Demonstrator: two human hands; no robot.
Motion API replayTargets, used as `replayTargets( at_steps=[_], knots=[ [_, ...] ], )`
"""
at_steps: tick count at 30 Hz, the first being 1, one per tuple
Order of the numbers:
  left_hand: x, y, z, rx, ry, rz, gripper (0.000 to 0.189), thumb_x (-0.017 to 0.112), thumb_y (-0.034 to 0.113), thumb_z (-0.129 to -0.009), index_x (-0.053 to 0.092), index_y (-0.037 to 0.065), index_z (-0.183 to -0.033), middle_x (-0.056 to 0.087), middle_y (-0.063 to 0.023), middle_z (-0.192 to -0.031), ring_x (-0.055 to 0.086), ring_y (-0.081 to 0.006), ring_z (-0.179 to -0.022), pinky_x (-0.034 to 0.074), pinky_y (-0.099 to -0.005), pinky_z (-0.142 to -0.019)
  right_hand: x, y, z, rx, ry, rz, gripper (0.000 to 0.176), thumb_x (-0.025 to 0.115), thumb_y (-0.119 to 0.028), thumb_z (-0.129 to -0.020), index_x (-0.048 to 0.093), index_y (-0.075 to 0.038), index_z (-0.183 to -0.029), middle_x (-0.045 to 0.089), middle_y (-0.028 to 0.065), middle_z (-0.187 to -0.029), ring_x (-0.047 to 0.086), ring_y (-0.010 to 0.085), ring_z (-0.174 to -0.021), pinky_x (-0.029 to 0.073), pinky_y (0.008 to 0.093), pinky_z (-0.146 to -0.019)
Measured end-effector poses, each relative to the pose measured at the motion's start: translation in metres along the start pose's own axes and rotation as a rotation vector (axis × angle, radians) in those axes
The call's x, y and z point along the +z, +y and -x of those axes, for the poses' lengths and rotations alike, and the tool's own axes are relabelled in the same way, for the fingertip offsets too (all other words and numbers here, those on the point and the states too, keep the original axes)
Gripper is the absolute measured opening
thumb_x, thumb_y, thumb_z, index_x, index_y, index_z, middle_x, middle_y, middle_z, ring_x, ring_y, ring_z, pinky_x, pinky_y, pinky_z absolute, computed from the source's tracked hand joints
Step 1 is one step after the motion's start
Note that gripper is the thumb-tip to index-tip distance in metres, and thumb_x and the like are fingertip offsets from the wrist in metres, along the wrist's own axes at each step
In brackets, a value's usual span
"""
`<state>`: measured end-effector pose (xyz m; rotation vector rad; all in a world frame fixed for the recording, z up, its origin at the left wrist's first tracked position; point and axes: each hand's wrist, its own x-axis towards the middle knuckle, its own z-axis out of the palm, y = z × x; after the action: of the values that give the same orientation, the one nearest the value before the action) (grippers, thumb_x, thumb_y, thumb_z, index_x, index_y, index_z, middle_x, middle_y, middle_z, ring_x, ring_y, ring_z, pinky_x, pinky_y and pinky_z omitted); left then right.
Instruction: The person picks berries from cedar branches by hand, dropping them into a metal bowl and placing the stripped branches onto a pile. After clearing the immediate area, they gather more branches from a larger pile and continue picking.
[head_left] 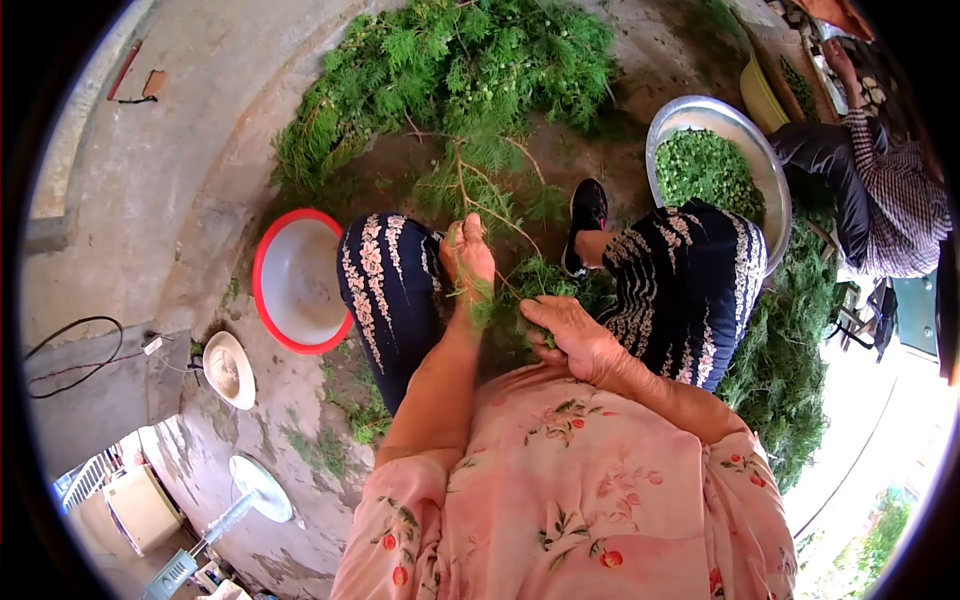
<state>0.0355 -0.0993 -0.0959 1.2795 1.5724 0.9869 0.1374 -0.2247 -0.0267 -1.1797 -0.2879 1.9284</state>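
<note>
My left hand (470, 257) is closed around a thin, leafy evergreen branch (461, 180), whose bare brown stems spread forward over the ground between my knees. Lower and to its right, my right hand (565, 335) has thumb and fingers pressed together at the near end of a stem, with a bit of green showing below the fingers. Exactly what lies inside that pinch is partly hidden. Loose feathery sprigs (540, 280) lie just beyond my right hand. A big heap of cut evergreen branches (450, 70) is on the ground ahead.
A metal basin (772, 170) holding small green pieces stands by my right knee. At left are a red-rimmed white tub (300, 285), a straw hat (229, 370) and a fan (262, 488). More branches (785, 370) lie at right, where another person (890, 190) sits.
</note>
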Motion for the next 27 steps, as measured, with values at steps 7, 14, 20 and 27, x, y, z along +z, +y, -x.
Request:
replayTargets(
  at_steps=[7, 14, 20, 27],
  knots=[
    [0.01, -0.013, 0.002, 0.111, 0.006, -0.076, 0.031, 0.053, 0.023, -0.087, 0.053, 0.0, -0.066, 0.055, -0.0127, -0.058, 0.051, -0.026, -0.052, 0.041, -0.0345, -0.052, -0.002, -0.007, 0.018, -0.508, -0.08, 0.784, 0.009, 0.041, -0.006, -0.088, 0.038, -0.002, -0.079, 0.036, 0.0048, -0.065, 0.033, 0.0128, -0.046, 0.032, 0.0247, -0.042],
    [0.018, -0.008, 0.005, 0.198, 0.032, -0.133, 0.032, 0.054, 0.021, -0.086, 0.051, 0.0, -0.063, 0.052, -0.0133, -0.054, 0.05, -0.0301, -0.049, 0.039, -0.0374, -0.048, 0.0, -0.014, 0.026, -0.514, 0.061, 0.571, 0.026, 0.045, -0.022, -0.09, 0.038, -0.004, -0.072, 0.04, 0.0035, -0.062, 0.033, 0.0087, -0.044, 0.028, 0.023, -0.04],
    [0.016, -0.009, -0.001, 0.177, -0.024, -0.135, 0.033, 0.054, 0.02, -0.086, 0.05, -0.001, -0.062, 0.049, -0.0114, -0.053, 0.047, -0.0233, -0.047, 0.038, -0.0343, -0.048, 0.005, -0.017, 0.036, -0.368, -0.007, 0.581, 0.028, 0.049, -0.026, -0.088, 0.043, -0.006, -0.07, 0.038, 0.0025, -0.056, 0.037, 0.0099, -0.045, 0.03, 0.0258, -0.041],
    [0.003, -0.022, -0.045, -0.027, -0.009, -0.076, 0.037, 0.05, 0.028, -0.089, 0.052, -0.005, -0.071, 0.053, -0.012, -0.066, 0.048, -0.0286, -0.066, 0.036, -0.0397, -0.064, -0.04, -0.081, 0.062, -0.71, 0.412, 0.887, 0.026, 0.049, -0.029, -0.089, 0.049, -0.008, -0.074, 0.043, 0.0026, -0.053, 0.04, 0.0116, -0.044, 0.032, 0.0258, -0.039]
  ],
)
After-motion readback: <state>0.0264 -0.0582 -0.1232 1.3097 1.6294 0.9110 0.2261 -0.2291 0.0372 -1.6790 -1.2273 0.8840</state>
